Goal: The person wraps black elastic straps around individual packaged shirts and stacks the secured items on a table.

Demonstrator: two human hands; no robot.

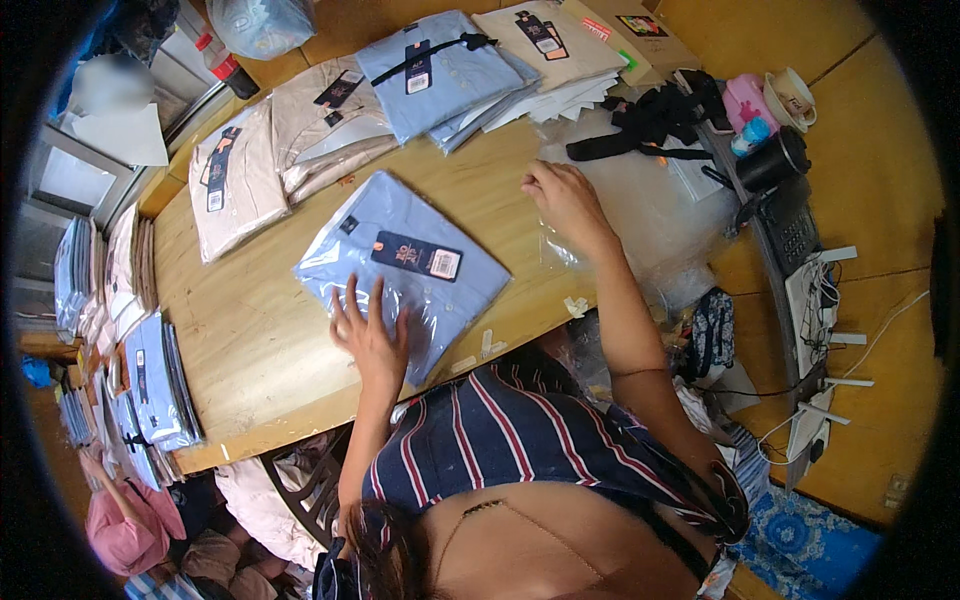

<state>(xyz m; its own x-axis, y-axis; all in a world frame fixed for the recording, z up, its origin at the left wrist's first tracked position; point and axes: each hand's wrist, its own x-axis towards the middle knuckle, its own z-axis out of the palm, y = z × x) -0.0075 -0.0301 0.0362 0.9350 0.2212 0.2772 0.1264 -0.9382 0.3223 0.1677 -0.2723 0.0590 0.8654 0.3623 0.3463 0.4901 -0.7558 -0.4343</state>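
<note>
A folded light blue shirt (400, 215) in a clear plastic bag lies turned cornerwise on the wooden table in front of me. A dark tag (400, 252) with a white label shows on its front. My left hand (368, 325) rests on the bag's near left side, its fingers spread. To the right, my right hand (568, 200) is above the table at the left edge of a pile of clear plastic bags (635, 225). Its fingers are curled together, and whatever they may hold is too small or hidden to make out.
Bagged beige shirts (235, 190) and blue shirts (430, 85) line the table's far side. Black straps (655, 120) lie beyond the plastic bags. A black mug (775, 160) and a telephone (795, 230) stand at right. More shirt stacks (160, 380) and a person in pink (130, 525) are at left.
</note>
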